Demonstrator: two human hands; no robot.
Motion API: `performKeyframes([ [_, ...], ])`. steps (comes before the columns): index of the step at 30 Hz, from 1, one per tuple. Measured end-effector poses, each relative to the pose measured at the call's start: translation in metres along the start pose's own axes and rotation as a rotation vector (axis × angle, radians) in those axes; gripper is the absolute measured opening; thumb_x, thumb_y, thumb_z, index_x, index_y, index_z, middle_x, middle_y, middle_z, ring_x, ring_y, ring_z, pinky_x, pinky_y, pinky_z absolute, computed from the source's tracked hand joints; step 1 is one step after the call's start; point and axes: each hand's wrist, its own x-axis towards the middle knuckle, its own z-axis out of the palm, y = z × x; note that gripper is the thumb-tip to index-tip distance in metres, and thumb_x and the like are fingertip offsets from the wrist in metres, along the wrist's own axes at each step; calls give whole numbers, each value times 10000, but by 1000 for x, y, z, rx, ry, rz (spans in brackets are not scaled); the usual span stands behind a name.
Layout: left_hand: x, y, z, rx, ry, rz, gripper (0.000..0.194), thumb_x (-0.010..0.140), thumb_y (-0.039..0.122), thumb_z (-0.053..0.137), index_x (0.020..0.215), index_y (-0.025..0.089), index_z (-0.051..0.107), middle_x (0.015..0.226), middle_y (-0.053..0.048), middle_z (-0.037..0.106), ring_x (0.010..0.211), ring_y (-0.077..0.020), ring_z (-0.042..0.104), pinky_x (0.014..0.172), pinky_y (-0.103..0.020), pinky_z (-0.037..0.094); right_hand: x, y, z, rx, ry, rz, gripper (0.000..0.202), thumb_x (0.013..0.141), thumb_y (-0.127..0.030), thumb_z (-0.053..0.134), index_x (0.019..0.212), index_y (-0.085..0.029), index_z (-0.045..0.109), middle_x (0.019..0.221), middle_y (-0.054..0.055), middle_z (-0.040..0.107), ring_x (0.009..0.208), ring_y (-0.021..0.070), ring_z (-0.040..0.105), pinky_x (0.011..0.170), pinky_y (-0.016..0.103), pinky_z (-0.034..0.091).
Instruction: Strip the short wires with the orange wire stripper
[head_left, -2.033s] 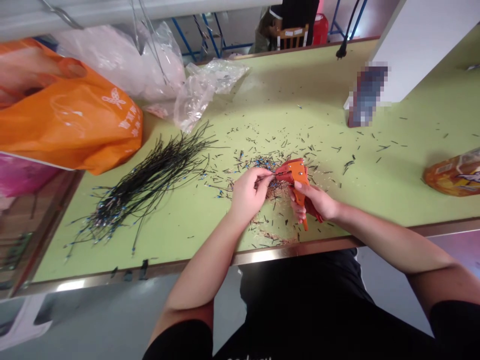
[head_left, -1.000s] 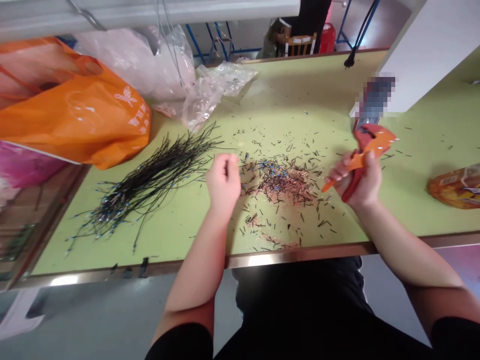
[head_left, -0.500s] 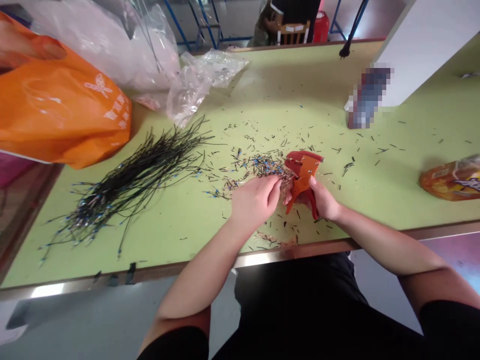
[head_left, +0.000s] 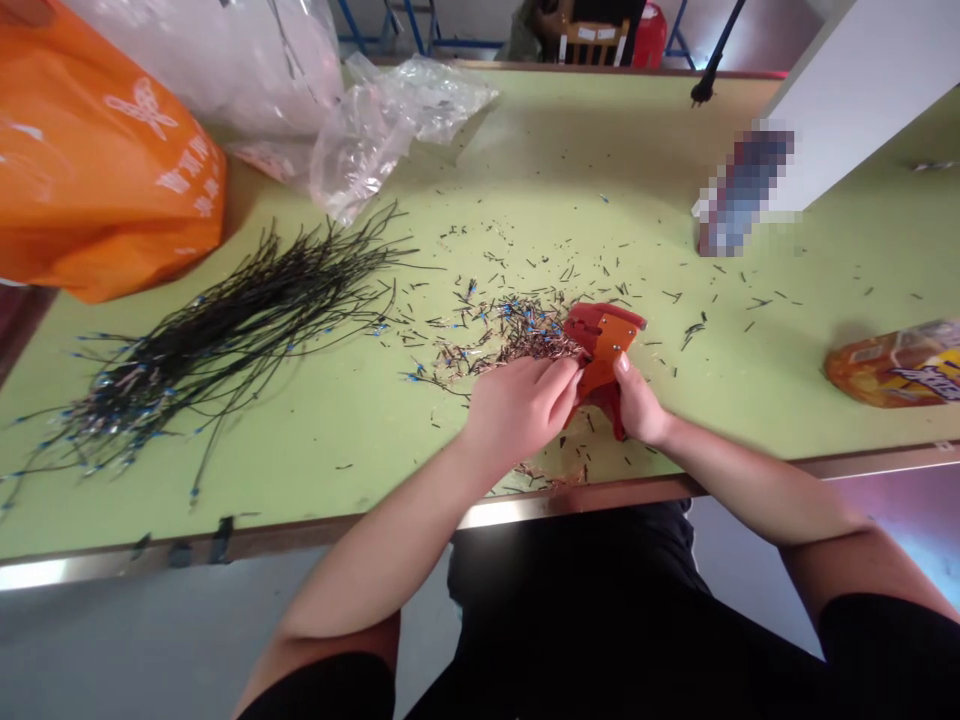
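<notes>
My right hand (head_left: 642,402) grips an orange and red wire stripper (head_left: 616,345), its thumb along the side and its handles pointing toward me. My left hand (head_left: 517,410) is closed, fingertips against the jaw side of the stripper; whatever it pinches is hidden. A black wire with a blue end (head_left: 439,381) reaches toward the left hand's outer edge; I cannot tell whether the hand holds it. Beyond the hands lies a pile of cut wire bits (head_left: 529,325), black, coppery and blue. At left rests a large bundle of black wires (head_left: 247,305) with blue tips.
An orange bag (head_left: 112,210) and clear plastic bags (head_left: 375,130) occupy the back left. A white panel (head_left: 847,110) rises at the back right, beside a hanging black plug (head_left: 703,90). A yellow-orange package (head_left: 896,365) lies at right. Scraps litter the green tabletop (head_left: 300,470).
The left hand has moved right, closer against the stripper's jaws. The stripper's handles look closer together. The view has shifted, and the hand seen on the orange bag is out of sight.
</notes>
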Motion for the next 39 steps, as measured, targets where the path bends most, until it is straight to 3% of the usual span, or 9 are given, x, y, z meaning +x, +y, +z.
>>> performKeyframes([
  [10, -1, 5, 2, 12, 2, 39, 254, 1039, 188, 513, 817, 210, 635, 595, 19, 625, 554, -129, 547, 521, -309, 295, -4, -5, 8, -97, 179, 15, 676, 861, -924, 495, 930, -274, 667, 669, 53, 643, 773, 307, 722, 594, 453, 623],
  [13, 0, 6, 1, 13, 9, 42, 270, 1034, 176, 511, 785, 208, 610, 581, 24, 610, 546, -127, 540, 513, -310, 284, -5, -2, 7, -137, 234, -14, 669, 873, -898, 518, 1017, -264, 674, 750, 57, 686, 814, 297, 724, 604, 429, 608],
  [17, 1, 6, 1, 20, 40, 57, 251, 1030, 173, 528, 794, 207, 609, 590, 29, 623, 549, -124, 550, 513, -309, 295, -5, 1, 5, -145, 280, -54, 648, 899, -846, 548, 1154, -261, 665, 939, 61, 736, 928, 280, 724, 747, 429, 625],
  [20, 2, 6, 1, 27, 61, 76, 212, 1024, 173, 550, 828, 204, 623, 608, 31, 640, 548, -125, 558, 515, -313, 312, -6, 1, 3, -156, 279, -47, 632, 917, -839, 522, 1141, -263, 656, 931, 57, 723, 909, 264, 716, 747, 421, 623],
  [26, 0, 7, 2, 13, 5, 58, 228, 1031, 185, 538, 818, 210, 616, 620, 28, 651, 566, -125, 580, 525, -310, 324, -7, -1, 6, -164, 235, 3, 603, 889, -878, 520, 979, -288, 605, 701, 46, 622, 715, 290, 686, 533, 436, 582],
  [31, -1, 7, 2, -3, -10, 60, 200, 1020, 178, 551, 836, 211, 623, 631, 27, 653, 574, -131, 586, 522, -319, 331, -7, -6, 12, -178, 180, 14, 613, 899, -898, 469, 780, -297, 501, 542, -5, 512, 464, 208, 548, 418, 388, 504],
  [36, -2, 8, 3, -13, -26, 49, 220, 1026, 174, 532, 829, 214, 623, 625, 27, 649, 568, -131, 577, 517, -318, 331, -5, -10, 16, -143, 214, 15, 630, 863, -916, 517, 750, -297, 474, 479, -54, 421, 386, 168, 449, 370, 341, 447],
  [39, -2, 7, 4, -56, 11, 10, 225, 1035, 186, 529, 836, 210, 632, 631, 21, 658, 571, -130, 585, 517, -311, 332, -3, -13, 16, -97, 128, 27, 660, 868, -921, 496, 711, -280, 507, 487, -41, 442, 421, 170, 490, 412, 334, 490],
])
